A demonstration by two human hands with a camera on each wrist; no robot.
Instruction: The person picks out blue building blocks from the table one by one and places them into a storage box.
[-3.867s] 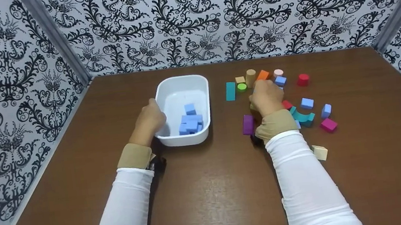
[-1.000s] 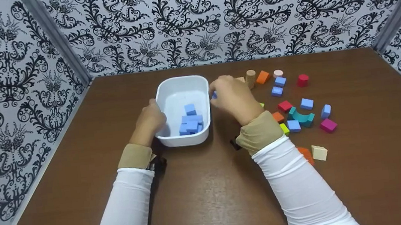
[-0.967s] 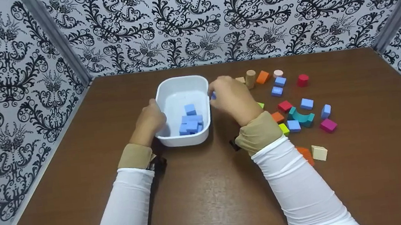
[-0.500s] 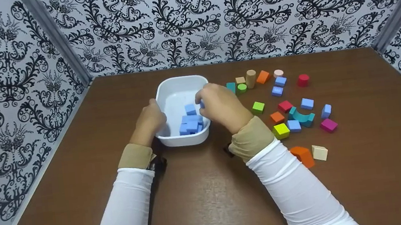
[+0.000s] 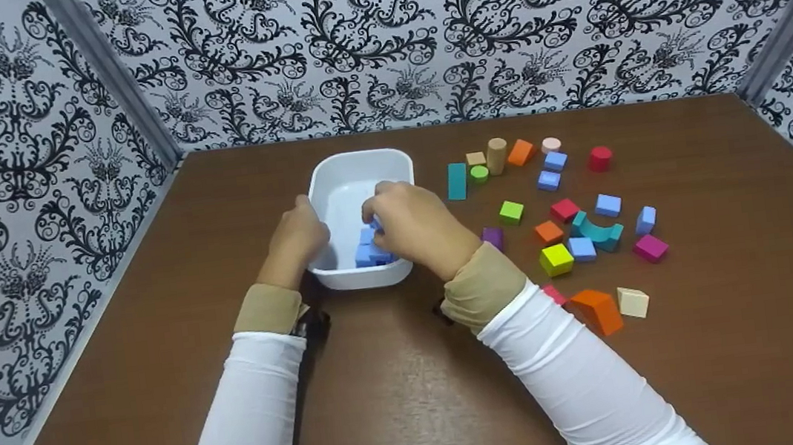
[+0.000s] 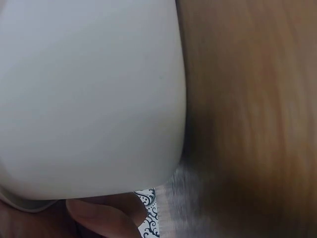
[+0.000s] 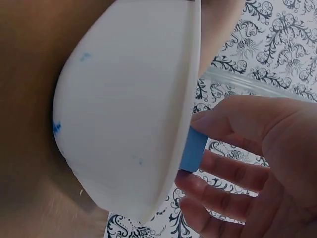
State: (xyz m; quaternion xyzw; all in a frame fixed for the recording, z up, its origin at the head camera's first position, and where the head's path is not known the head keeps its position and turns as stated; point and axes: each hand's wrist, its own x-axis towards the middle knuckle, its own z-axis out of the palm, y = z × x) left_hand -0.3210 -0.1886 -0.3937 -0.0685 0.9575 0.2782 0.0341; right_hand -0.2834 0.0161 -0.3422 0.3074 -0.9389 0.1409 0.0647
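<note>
A white plastic tub [image 5: 365, 278] stands on the table with several blue blocks [image 5: 364, 254] inside. My left hand [image 5: 297, 235] grips its left rim, thumb over the edge; in the left wrist view, curled fingers [image 6: 106, 218] show under the tub's wall. Over the tub's right side, my right hand [image 5: 415, 224] pinches a blue block [image 7: 194, 150] between thumb and fingers, just above the rim in the right wrist view. From the head, this hand partly hides the blocks in the tub.
Right of the tub lie scattered coloured blocks: a teal block [image 5: 457, 181], a wooden cylinder [image 5: 496, 156], a red cylinder [image 5: 600, 158], a teal arch [image 5: 599, 232], a yellow cube [image 5: 556, 260], an orange block [image 5: 598, 310] and several more blue ones [image 5: 608, 205]. Patterned walls edge the table.
My right hand picked a blue block from the scattered pieces and carried it left, past the rim and over the tub. The left hand and tub have stayed put.
</note>
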